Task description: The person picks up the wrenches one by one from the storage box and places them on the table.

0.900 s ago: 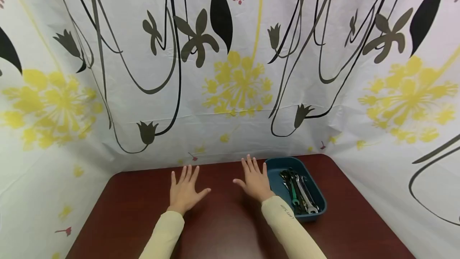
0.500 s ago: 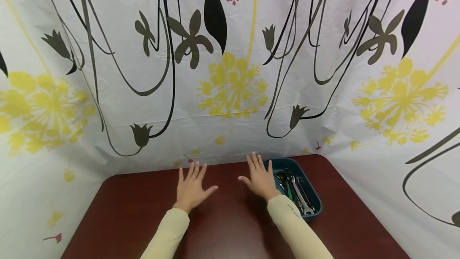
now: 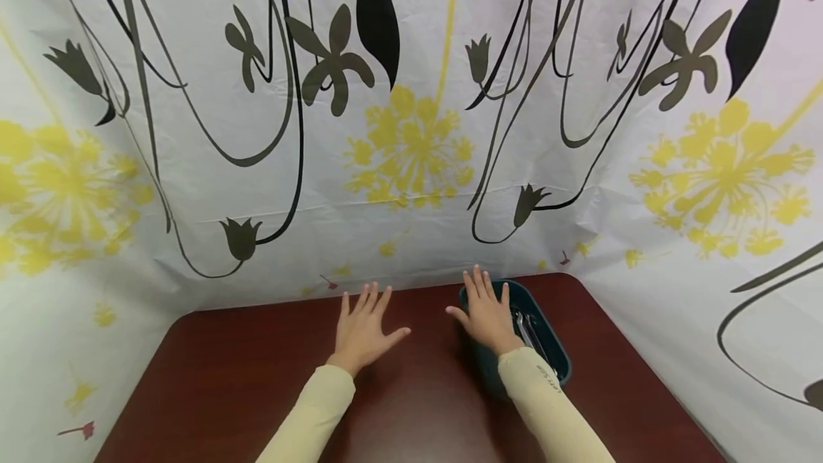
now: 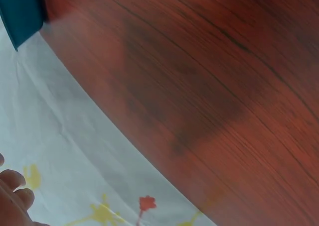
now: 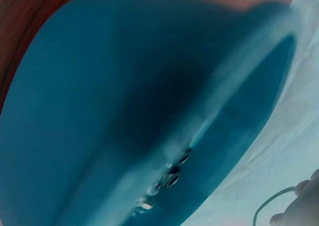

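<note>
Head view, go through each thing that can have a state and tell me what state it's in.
Left hand: open, fingers spread, flat on the table.
Right hand: open, fingers straight, over the near rim of the blue tray.
Blue tray: upright on the table, holding wrenches.

Glossy wood table (image 3: 257, 377); matt plastic tray (image 3: 558, 359) — metal wrenches (image 3: 529, 331).

The right hand (image 3: 489, 314) covers the near left part of a dark teal plastic tray (image 3: 554, 353), hiding most of the metal wrenches (image 3: 529, 329) inside. In the right wrist view the tray (image 5: 99, 111) is a close blur; only fingertips (image 4: 12, 196) enter the left wrist view.
</note>
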### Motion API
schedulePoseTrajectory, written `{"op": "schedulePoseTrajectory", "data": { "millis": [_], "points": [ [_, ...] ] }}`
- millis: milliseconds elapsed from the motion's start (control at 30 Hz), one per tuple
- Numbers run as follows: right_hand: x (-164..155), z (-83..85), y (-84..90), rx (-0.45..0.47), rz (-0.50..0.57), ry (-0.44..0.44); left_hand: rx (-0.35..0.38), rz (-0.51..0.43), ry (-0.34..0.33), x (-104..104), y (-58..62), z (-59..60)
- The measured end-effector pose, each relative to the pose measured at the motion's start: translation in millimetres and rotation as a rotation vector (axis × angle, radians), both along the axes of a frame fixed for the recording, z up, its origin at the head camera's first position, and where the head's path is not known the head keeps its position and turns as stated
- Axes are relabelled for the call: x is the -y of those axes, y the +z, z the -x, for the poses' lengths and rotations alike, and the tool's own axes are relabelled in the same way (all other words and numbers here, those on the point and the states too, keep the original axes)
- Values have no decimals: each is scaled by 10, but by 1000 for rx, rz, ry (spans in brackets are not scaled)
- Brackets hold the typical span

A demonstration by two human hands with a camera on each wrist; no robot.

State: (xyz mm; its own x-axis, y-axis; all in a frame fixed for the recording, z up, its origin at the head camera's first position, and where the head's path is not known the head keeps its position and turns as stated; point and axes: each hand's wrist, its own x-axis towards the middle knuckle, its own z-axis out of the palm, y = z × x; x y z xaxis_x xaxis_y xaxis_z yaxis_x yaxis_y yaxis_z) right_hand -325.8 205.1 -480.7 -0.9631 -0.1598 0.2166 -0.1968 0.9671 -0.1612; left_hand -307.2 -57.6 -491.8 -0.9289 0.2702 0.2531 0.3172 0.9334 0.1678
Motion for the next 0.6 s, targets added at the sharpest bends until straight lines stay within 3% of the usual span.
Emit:
{"op": "schedulePoseTrajectory", "data": {
  "millis": [267, 600],
  "points": [
    [-249, 38, -21, 2, 40, -22, 37, -24, -44, -131, 27, 16],
    [-595, 19, 35, 33, 62, -38, 17, -48, -68, -258, 49, 5]
  ]
}}
